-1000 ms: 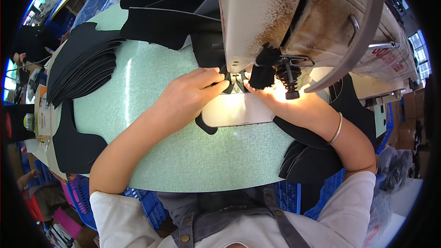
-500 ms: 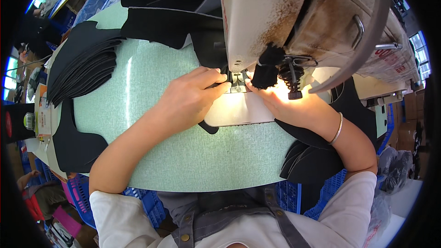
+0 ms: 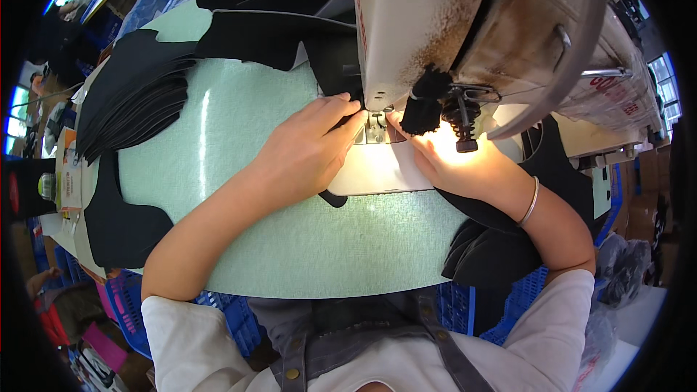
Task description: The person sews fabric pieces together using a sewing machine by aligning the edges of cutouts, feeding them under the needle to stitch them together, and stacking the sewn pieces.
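Observation:
At the needle of a sewing machine [image 3: 410, 22], my left hand [image 3: 308, 138] pinches a black fabric piece, its fingertips just left of the presser foot [image 3: 377, 122]. A rounded end of black fabric [image 3: 334, 199] shows below that hand. My right hand [image 3: 461, 163] lies to the right of the foot, its fingertips drawn close together beside it. Bright lamp glare and a black fuzzy tuft [image 3: 423, 105] hide part of its fingers, so what they hold cannot be made out. More black fabric [image 3: 465, 207] lies under my right wrist.
A fanned stack of black cut pieces [image 3: 138, 101] lies left on the green table [image 3: 232, 138], with another piece [image 3: 123, 229] nearer. Large black panels [image 3: 268, 40] are heaped behind. More pieces [image 3: 494, 254] overhang the right edge. Blue baskets [image 3: 457, 312] stand below.
The whole view has shifted slightly. My left fingertips sit a little closer to the needle, and the fabric end below that hand shows a bit less. The right hand has barely moved.

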`<state>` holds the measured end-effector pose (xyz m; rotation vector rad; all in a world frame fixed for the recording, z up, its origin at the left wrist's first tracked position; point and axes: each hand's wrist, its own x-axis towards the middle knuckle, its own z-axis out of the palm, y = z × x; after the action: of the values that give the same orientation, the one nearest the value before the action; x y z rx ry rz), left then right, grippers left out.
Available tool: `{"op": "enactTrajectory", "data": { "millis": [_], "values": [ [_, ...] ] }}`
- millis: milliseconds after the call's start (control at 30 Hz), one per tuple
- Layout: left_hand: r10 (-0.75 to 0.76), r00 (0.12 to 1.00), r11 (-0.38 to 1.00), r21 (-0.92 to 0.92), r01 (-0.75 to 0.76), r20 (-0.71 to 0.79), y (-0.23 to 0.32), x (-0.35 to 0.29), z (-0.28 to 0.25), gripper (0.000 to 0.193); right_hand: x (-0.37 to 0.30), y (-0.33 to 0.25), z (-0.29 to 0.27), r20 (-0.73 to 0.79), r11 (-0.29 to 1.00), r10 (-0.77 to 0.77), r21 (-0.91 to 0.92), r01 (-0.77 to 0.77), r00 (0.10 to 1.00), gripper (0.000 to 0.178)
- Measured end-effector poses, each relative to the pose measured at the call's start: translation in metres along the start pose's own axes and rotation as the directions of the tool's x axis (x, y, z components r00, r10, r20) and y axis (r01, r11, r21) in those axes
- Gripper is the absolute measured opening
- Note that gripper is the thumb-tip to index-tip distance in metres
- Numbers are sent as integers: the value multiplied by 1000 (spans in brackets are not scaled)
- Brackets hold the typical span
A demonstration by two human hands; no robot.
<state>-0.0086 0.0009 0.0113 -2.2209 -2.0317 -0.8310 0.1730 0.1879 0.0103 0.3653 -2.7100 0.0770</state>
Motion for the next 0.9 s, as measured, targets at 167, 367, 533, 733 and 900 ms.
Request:
{"op": "enactTrajectory", "data": {
  "millis": [167, 367, 533, 733, 900],
  "values": [
    [-25, 975, 999, 52, 13, 221, 10, -20, -33, 36, 13, -7, -13, 170, 943, -64, -311, 115, 983, 50],
    [-574, 818, 754, 401, 520, 19, 16, -143, -163, 56, -25, -46, -112, 544, 955, 295, -156, -251, 785, 61],
    [-940, 340, 307, 497, 812, 24, 17, -255, -199, 97, -81, -69, -153, 461, 688, 712, -307, -657, 530, 84],
    [-791, 597, 506, 406, 761, -132, 13, -293, -191, 91, -125, -69, -141, 387, 711, 692, -221, -668, 609, 75],
    [-831, 541, 450, 416, 790, -129, 9, -287, -200, 81, -144, -63, -133, 315, 717, 696, -280, -638, 645, 68]
  ]
}}
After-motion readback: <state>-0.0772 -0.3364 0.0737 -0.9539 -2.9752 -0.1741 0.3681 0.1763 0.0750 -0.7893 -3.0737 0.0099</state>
